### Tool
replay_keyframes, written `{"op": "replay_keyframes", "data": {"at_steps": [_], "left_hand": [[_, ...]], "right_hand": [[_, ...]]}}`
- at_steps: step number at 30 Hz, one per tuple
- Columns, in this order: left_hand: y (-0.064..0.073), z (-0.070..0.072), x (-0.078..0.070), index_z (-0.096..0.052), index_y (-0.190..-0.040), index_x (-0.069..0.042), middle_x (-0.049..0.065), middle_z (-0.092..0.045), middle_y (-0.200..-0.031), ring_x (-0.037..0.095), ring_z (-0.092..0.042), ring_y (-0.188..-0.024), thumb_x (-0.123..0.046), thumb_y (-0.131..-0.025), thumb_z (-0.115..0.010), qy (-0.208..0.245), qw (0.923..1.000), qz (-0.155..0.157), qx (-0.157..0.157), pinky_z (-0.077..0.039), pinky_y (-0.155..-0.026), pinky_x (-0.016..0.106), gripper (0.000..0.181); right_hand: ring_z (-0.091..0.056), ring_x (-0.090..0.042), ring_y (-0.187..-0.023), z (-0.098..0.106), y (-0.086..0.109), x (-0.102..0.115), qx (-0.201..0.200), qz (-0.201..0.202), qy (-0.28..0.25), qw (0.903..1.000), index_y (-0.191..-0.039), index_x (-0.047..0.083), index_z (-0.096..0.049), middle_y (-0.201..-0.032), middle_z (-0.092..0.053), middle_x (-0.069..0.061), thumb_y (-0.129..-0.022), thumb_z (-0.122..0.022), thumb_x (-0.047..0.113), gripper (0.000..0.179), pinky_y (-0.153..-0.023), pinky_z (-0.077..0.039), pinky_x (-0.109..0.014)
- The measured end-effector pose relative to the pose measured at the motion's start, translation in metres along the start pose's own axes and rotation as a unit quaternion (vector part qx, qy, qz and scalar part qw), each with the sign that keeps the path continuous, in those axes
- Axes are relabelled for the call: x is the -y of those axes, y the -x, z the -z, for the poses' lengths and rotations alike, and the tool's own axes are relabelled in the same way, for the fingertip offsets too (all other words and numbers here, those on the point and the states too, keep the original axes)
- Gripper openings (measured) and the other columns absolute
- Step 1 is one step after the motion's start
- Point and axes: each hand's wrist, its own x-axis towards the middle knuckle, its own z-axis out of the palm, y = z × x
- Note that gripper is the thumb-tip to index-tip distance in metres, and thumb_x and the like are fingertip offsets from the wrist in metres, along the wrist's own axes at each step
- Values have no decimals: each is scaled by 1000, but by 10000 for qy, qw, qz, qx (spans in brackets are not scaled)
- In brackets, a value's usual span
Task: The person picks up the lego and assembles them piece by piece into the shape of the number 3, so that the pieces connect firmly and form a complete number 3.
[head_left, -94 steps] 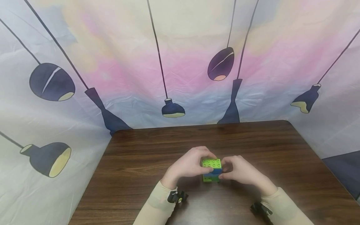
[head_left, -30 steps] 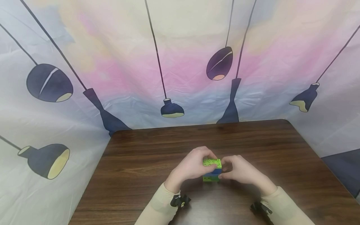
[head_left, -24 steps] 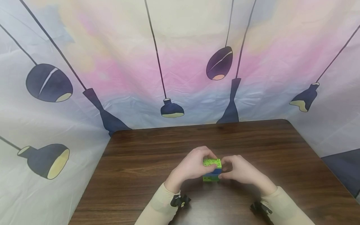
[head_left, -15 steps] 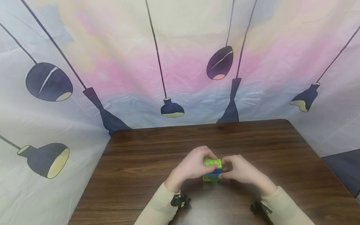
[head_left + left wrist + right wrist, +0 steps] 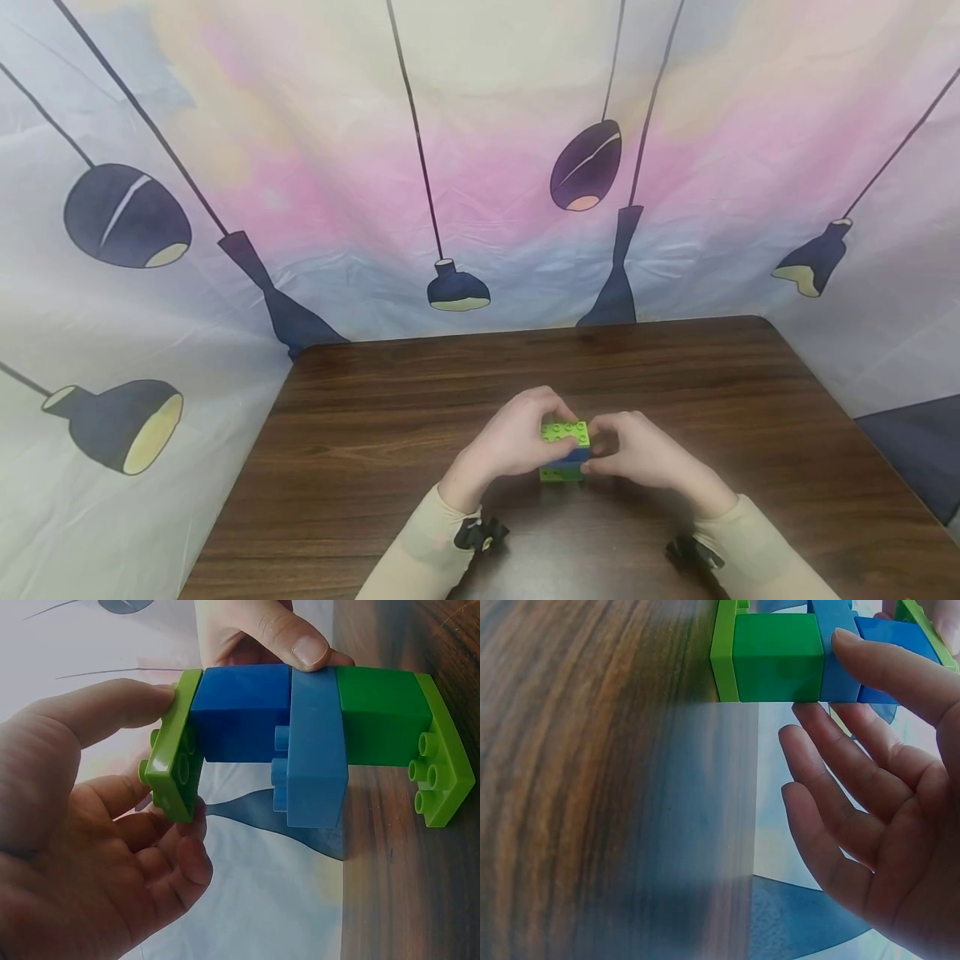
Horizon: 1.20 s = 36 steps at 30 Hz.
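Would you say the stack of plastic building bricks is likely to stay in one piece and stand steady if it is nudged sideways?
The stack of bricks looks rigid and probably light: hard, hollow-looking plastic. It is taller than its footprint and its light blue plate overhangs one side, so a push near the top may tip it. The bricks seem only studded together, so a hard nudge could split them.

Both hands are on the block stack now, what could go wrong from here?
1. The left hand pinches only the thin lime top plate; pulling could peel it off rather than lift the block stack.
2. The light blue plate juts out sideways, so squeezing may lever the stack apart.
3. The right hand touches with fingertips only; the stack might tip on the table.
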Motion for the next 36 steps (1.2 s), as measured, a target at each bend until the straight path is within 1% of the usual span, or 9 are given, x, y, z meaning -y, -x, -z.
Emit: {"op": "replay_keyframes", "data": {"at_steps": [6,10,13,17,21,24,27,31,36], "left_hand": [[0,0,-1,-80,-108,-15,-10,-66,-102,6,-57,-88,-21,-92,-84,-32,9999,-63,-82,-51,-72,19,17],[0,0,-2,-80,-108,-15,-10,-65,-101,6,-57,-88,-21,-92,-84,-3,10000,-61,-67,-51,-71,19,17],[0,-1,-1,-80,-108,-16,-11,-65,-100,7,-57,-88,-24,-92,-84,-82,9999,-104,-62,-51,-71,20,18],[-1,-4,1,-80,-109,-19,-13,-67,-102,7,-61,-95,-30,-94,-84,-226,9995,-175,-167,-53,-80,22,19],[-2,-6,0,-81,-109,-20,-14,-68,-104,12,-66,-102,-32,-95,-83,-170,9992,-209,-297,-54,-90,25,18],[-2,-6,-2,-82,-107,-19,-14,-69,-102,12,-66,-101,-30,-95,-84,-119,9991,-226,-353,-53,-88,25,17],[-2,-6,-3,-82,-107,-19,-15,-68,-99,8,-64,-98,-30,-94,-84,-143,9988,-247,-402,-53,-87,24,16],[-2,-7,-3,-84,-105,-19,-15,-67,-98,5,-61,-96,-30,-93,-86,-220,9983,-245,-482,-52,-85,23,16],[-2,-10,-4,-85,-104,-20,-15,-68,-98,5,-59,-98,-30,-92,-85,-315,9975,-222,-591,-52,-84,23,15]], "right_hand": [[-73,-12,-95,1,-2,-1,-32,-2,16,10000,-106,20,-76,-102,-76,13,-85,-92,27,27,-79,-60,-34],[-73,-11,-95,1,-1,-1,-35,4,-1,10000,-106,20,-76,-102,-77,12,-85,-93,28,27,-79,-60,-34],[-73,-11,-94,0,0,-2,-38,8,15,10000,-106,20,-76,-102,-77,12,-85,-93,29,28,-79,-60,-35],[-73,-11,-95,-1,1,-3,-55,-4,19,10000,-107,20,-76,-102,-77,12,-85,-92,29,29,-80,-60,-34],[-73,-10,-95,-1,1,-3,-73,30,57,10000,-106,20,-76,-100,-76,14,-85,-92,29,28,-80,-59,-34],[-71,-9,-93,-1,1,-2,-104,55,171,9998,-105,21,-76,-99,-75,15,-85,-92,31,27,-79,-58,-34],[-70,-8,-92,0,1,-1,-127,62,248,9996,-104,22,-76,-98,-74,16,-85,-93,31,27,-79,-57,-34],[-70,-8,-91,0,1,-1,-153,94,226,9996,-103,22,-76,-97,-74,16,-85,-93,30,26,-78,-57,-34],[-70,-9,-90,-1,1,0,-185,185,176,9995,-102,21,-76,-97,-75,15,-85,-93,29,26,-77,-57,-35]]}}
